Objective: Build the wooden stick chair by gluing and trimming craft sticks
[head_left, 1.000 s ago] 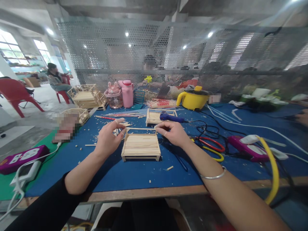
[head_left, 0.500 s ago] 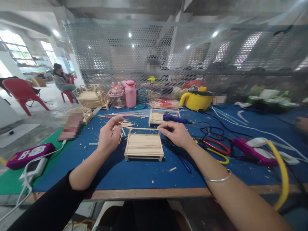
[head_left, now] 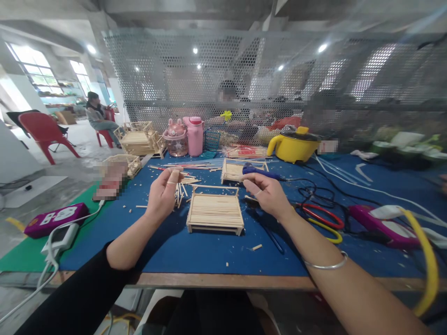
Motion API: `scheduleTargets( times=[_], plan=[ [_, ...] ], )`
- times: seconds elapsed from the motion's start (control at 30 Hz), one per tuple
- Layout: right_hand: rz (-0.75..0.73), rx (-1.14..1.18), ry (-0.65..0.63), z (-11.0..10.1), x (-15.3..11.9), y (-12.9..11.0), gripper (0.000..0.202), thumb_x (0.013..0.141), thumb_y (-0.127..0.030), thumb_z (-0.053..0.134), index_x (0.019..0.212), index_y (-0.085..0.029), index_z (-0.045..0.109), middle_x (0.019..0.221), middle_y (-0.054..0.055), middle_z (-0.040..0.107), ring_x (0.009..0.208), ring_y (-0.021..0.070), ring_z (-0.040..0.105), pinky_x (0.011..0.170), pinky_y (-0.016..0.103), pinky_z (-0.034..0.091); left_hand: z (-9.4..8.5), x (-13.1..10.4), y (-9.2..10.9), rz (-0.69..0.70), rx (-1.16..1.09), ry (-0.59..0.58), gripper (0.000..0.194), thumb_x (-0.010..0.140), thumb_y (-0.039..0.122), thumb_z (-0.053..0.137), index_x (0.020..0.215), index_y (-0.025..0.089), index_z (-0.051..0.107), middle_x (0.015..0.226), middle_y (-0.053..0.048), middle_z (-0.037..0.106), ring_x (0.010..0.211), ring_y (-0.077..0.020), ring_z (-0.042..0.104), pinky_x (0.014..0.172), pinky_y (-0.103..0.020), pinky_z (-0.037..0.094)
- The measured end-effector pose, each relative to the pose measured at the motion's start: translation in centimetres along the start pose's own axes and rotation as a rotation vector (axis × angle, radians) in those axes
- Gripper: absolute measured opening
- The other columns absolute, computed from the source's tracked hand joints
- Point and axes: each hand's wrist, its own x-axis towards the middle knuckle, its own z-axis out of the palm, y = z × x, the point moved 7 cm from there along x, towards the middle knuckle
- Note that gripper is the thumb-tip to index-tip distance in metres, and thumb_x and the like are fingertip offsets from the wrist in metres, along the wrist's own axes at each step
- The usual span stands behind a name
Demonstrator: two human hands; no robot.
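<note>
A small miniature bench made of thin wooden sticks [head_left: 215, 211] stands on the blue table mat between my hands, with a slatted seat and a rail along its back. My left hand [head_left: 163, 194] hovers left of the bench, thumb pressed to the fingers; anything in the pinch is too small to make out. To the right of the back rail, my right hand [head_left: 267, 191] is apart from the bench, its thumb and forefinger slightly parted with nothing visible in them. Behind that hand lies a blue glue gun [head_left: 265, 173] by a second stick bench [head_left: 230, 172].
Loose sticks [head_left: 186, 179] lie behind my left hand. Pliers with red and yellow handles [head_left: 323, 216] and black cables are at right, near a purple power strip [head_left: 370, 223]. A yellow pot [head_left: 296, 148], pink jug [head_left: 194, 136] and mesh screen [head_left: 157, 83] stand behind.
My right hand has drawn away from the right end of the bench's back rail, its fingertips loosening. My left hand's fingers have come closer together. The view has shifted slightly left.
</note>
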Motion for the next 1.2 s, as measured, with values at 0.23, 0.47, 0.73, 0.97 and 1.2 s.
scheduleTargets(
  times=[0.23, 0.47, 0.73, 0.97, 1.2],
  plan=[
    [-0.007, -0.015, -0.004, -0.1, -0.1, -0.2, 0.033, 0.081, -0.045, 0.057, 0.093, -0.016, 0.068, 0.070, 0.002, 0.062, 0.060, 0.0133, 0.052, 0.057, 0.025, 0.042, 1.1, -0.1, -1.5, -0.046, 0.058, -0.161, 0.031, 0.079, 0.026, 0.054, 0.107, 0.018, 0.061, 0.093, -0.005, 0.067, 0.084, -0.0163, 0.062, 0.080, -0.029, 0.047],
    [-0.008, -0.020, 0.001, -0.1, -0.2, -0.1, 0.031, 0.081, -0.043, 0.057, 0.092, -0.016, 0.068, 0.069, 0.001, 0.061, 0.061, 0.0134, 0.052, 0.058, 0.025, 0.043, 0.6, 0.2, -1.5, -0.050, 0.211, -0.109, 0.030, 0.075, 0.028, 0.058, 0.103, 0.017, 0.062, 0.077, -0.001, 0.063, 0.070, -0.0137, 0.057, 0.071, -0.027, 0.045],
    [-0.020, -0.037, 0.014, -0.1, -0.1, -0.3, 0.032, 0.082, -0.043, 0.056, 0.091, -0.015, 0.068, 0.070, 0.002, 0.062, 0.063, 0.0144, 0.054, 0.060, 0.026, 0.044, -0.9, 0.7, -2.6, -0.177, 0.278, -0.034, 0.030, 0.080, 0.046, 0.053, 0.080, 0.018, 0.064, 0.059, 0.003, 0.056, 0.056, -0.0123, 0.052, 0.054, -0.023, 0.039],
    [-0.045, -0.102, 0.009, -0.1, -0.1, -0.5, 0.029, 0.081, -0.040, 0.057, 0.092, -0.015, 0.069, 0.077, 0.004, 0.069, 0.066, 0.0157, 0.058, 0.063, 0.027, 0.046, 0.9, -0.9, -1.7, -0.057, 0.372, -0.250, 0.033, 0.084, 0.035, 0.049, 0.106, 0.018, 0.067, 0.096, -0.006, 0.071, 0.075, -0.0169, 0.061, 0.070, -0.028, 0.047],
    [-0.104, -0.199, 0.010, 0.0, -0.1, -1.1, 0.023, 0.076, -0.028, 0.057, 0.087, -0.016, 0.073, 0.080, 0.006, 0.072, 0.071, 0.0190, 0.063, 0.067, 0.030, 0.048, 0.9, -1.7, 0.4, 0.150, 0.537, -0.167, 0.026, 0.078, 0.033, 0.059, 0.098, 0.021, 0.071, 0.100, -0.006, 0.072, 0.095, -0.0221, 0.062, 0.087, -0.035, 0.047]
  ],
)
